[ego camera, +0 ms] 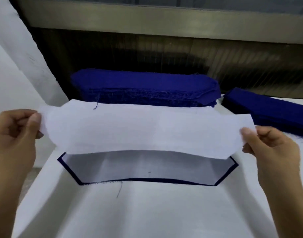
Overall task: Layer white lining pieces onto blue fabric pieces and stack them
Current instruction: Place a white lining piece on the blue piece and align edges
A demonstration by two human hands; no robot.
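On my white table (147, 212), a big blue stack (143, 86) and a second blue stack (267, 109) lie at the far edge. I hold 1 white lining piece (147, 131) stretched just above a lined blue piece (147, 167). My left hand (15, 134) pinches its left end and my right hand (274, 152) pinches its right end.

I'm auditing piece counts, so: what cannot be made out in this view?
Head view only.
Laid piece: far half hidden by the held lining.
Back stack: layers too fine to count; near foot behind the lining.
Right stack: cut off by the frame's right edge.
Left hand and right hand: fingers behind the lining unseen.
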